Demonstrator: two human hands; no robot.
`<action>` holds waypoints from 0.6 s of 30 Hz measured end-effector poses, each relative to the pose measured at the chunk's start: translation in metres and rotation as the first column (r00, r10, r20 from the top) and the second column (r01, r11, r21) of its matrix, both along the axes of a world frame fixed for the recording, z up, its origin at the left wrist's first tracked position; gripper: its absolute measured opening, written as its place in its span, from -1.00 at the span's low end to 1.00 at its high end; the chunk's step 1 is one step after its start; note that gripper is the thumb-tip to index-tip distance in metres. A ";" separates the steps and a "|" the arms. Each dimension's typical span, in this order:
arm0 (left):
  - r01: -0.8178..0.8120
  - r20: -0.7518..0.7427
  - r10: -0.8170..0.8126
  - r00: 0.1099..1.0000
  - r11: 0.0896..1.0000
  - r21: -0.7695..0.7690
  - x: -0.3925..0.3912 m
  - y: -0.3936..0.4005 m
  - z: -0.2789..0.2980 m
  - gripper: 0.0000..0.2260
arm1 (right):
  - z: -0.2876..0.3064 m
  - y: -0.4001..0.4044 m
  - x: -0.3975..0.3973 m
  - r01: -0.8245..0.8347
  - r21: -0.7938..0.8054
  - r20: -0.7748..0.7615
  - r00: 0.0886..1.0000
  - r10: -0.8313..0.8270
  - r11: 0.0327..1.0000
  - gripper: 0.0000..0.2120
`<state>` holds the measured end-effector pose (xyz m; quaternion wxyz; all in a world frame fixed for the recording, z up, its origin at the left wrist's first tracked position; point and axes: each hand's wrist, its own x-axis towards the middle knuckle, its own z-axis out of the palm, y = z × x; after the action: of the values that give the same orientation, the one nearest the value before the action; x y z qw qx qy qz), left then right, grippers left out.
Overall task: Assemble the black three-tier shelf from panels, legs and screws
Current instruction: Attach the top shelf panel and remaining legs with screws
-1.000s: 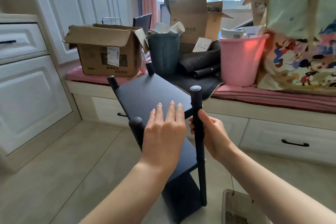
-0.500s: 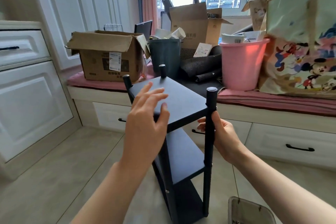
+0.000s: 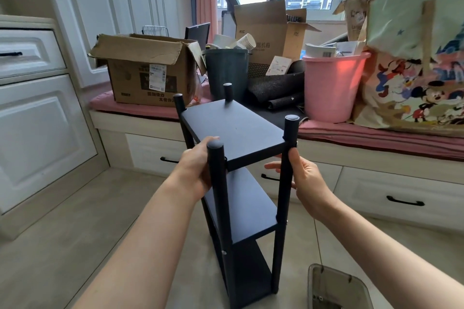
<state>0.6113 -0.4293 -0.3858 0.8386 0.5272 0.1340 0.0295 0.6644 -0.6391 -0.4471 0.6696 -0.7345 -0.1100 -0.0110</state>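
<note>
Shelf (image 3: 241,175), black and three-tiered, stands upright on the tiled floor (image 3: 62,246) in the centre of the frame, its four round-topped legs rising just past the top panel (image 3: 233,130). There is only the head view to go through.

Lower left to centre: the left hand (image 3: 198,170) is curled round the near-left leg (image 3: 217,198) just under the top panel, with the thumb tip showing above the panel's edge. Centre right: the right hand (image 3: 305,180) holds the near-right leg (image 3: 286,183) at about the same height, thumb laid up along the leg and the fingers reaching behind it; how tightly those fingers close cannot be told.

What has changed: a second ago the shelf was tipped over toward the person, the left hand lying flat on a panel. Half a second ago it was coming upright with that hand lifted and spread above the top. Now the frame is vertical and the left hand has dropped to grip a leg. The right hand has kept its leg throughout.

All three panels sit level between the legs, and small screw heads show at the joints. The assembly looks essentially complete, and this grip likely serves to steady it or test its stance.

At the lower right edge sits a small translucent tray (image 3: 336,286) with what may be leftover hardware. Across the upper frame, a window bench (image 3: 376,138) carries a cardboard box (image 3: 148,70) and a pink bucket (image 3: 331,85).
</note>
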 end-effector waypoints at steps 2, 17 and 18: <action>0.038 0.011 -0.038 0.999 0.999 -0.037 0.000 0.000 0.001 -0.55 | 0.002 0.000 0.001 0.016 -0.029 0.009 1.000 -0.016 0.999 -0.37; -0.319 -0.052 0.319 0.946 0.896 -0.310 -0.022 -0.018 -0.017 -0.69 | 0.014 0.031 0.000 0.063 -0.117 0.105 0.993 -0.051 0.991 -0.74; -0.322 -0.058 0.322 0.945 0.886 -0.332 -0.024 -0.019 -0.017 -0.66 | 0.013 0.031 -0.001 0.060 -0.158 0.112 0.993 -0.042 0.986 -0.63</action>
<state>0.5873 -0.4486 -0.4026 0.8998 0.3462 0.2229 0.1444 0.6630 -0.6081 -0.4341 0.6008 -0.7870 -0.1276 -0.0590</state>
